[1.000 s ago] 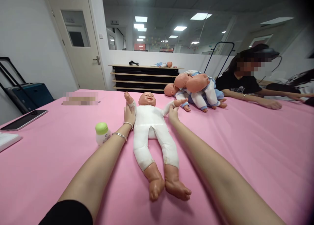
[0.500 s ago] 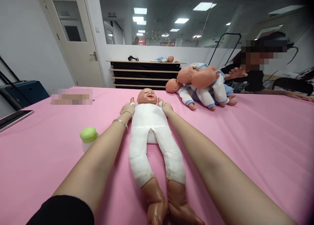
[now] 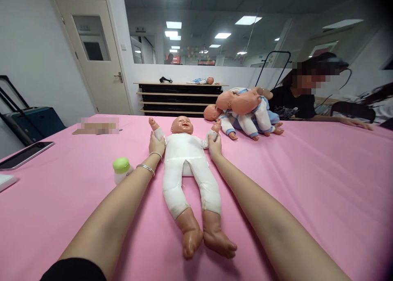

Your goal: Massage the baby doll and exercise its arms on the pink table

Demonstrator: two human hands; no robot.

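Note:
A baby doll [image 3: 186, 148] with a white cloth body lies face up on the pink table cover [image 3: 294, 199], its bare feet toward me. My left hand [image 3: 156, 144] is closed around the doll's arm on the left side. On the other side my right hand [image 3: 214, 146] grips the other arm. Both doll arms are spread outward, with the small hands raised beside the head. Beside my left forearm stands a white bottle with a green cap [image 3: 121, 166], partly hidden by that arm.
Several dressed dolls [image 3: 242, 109] lie heaped at the back right, near a person in black [image 3: 293, 97] whose hand rests on the table. A tablet-like device [image 3: 26, 155] lies at the left edge. Behind stands a shelf [image 3: 181, 93]; a suitcase [image 3: 37, 121] is at far left.
The doll's arms have moved outward, away from its head, with my hands still holding them. My view has shifted, so the doll's feet now show whole. The person's raised hand has come down to the dolls.

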